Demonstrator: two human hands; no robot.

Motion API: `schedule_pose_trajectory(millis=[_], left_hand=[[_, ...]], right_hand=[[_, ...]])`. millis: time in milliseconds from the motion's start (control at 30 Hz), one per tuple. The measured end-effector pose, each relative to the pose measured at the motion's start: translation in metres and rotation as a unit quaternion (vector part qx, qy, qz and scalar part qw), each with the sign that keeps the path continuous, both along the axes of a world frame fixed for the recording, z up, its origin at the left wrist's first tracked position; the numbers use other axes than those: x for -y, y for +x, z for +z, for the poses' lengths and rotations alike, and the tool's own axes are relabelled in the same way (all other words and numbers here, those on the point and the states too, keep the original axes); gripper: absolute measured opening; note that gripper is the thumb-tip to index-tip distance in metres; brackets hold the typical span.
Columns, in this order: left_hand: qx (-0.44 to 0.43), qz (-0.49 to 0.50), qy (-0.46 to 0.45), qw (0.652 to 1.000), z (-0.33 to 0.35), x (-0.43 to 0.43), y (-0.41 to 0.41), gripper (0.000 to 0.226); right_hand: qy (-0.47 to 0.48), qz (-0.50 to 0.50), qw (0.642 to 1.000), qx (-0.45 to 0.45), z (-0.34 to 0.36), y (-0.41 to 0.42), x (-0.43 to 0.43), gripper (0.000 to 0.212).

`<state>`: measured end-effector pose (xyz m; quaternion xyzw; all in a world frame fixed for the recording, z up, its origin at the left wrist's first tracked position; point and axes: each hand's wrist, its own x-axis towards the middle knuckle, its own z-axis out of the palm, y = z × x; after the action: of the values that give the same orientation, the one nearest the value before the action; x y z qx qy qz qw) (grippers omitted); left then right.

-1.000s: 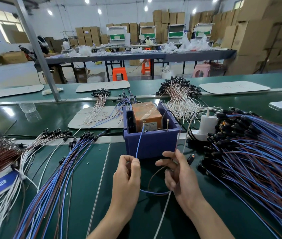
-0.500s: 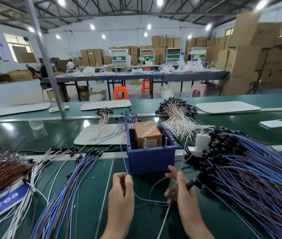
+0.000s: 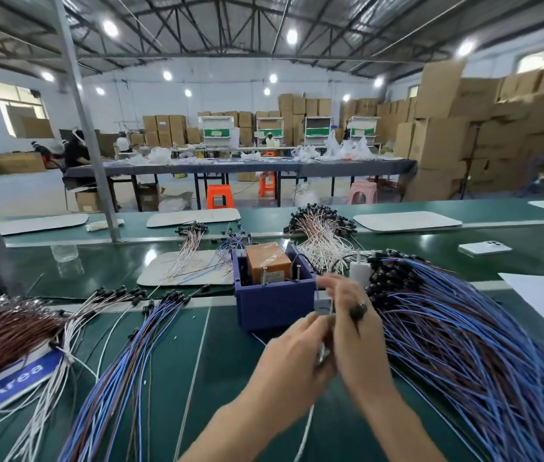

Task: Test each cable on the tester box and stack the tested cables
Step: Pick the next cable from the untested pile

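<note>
Now the blue cable is off the box's (image 3: 274, 306) two pins (image 3: 265, 274), and both hands have swung to its 4 o'clock, so that test looks done. The right hand (image 3: 358, 341) pinches one black plug (image 3: 358, 311); the left hand (image 3: 292, 358) curls against it, its grip too blurred to tell. One stack (image 3: 124, 361) lies at 9 o'clock, one pile (image 3: 463, 345) at 3.

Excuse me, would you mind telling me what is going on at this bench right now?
A person is testing cables by hand. The right hand and left hand meet just right of the purple tester box. The right hand holds a cable's black connector; blur hides whether the left one grips anything. Piles of blue cables lie on either side.
</note>
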<state>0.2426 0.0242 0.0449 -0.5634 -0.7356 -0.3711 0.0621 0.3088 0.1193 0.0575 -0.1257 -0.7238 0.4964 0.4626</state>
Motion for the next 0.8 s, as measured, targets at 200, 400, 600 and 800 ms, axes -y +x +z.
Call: schedule_pose_trajectory(millis=[200,400,600,800], left_hand=[[0.091,-0.055,0.183,0.977,0.062,-0.02,0.016,0.027],[0.301,-0.069,0.295,0.904,0.111,-0.036,0.011,0.02],[0.383,-0.082,0.258,0.883,0.118,-0.068,-0.005,0.025],[0.416,-0.084,0.177,0.888,0.091,-0.125,-0.005,0.024]], right_hand=[[0.126,0.036,0.991,0.042,0.07,0.022,-0.004,0.03],[0.107,0.083,0.991,0.009,0.083,0.039,-0.031,0.033],[0.122,-0.06,0.987,0.084,0.065,0.063,-0.075,0.019],[0.165,-0.178,0.94,0.242,0.053,0.108,-0.129,0.023]])
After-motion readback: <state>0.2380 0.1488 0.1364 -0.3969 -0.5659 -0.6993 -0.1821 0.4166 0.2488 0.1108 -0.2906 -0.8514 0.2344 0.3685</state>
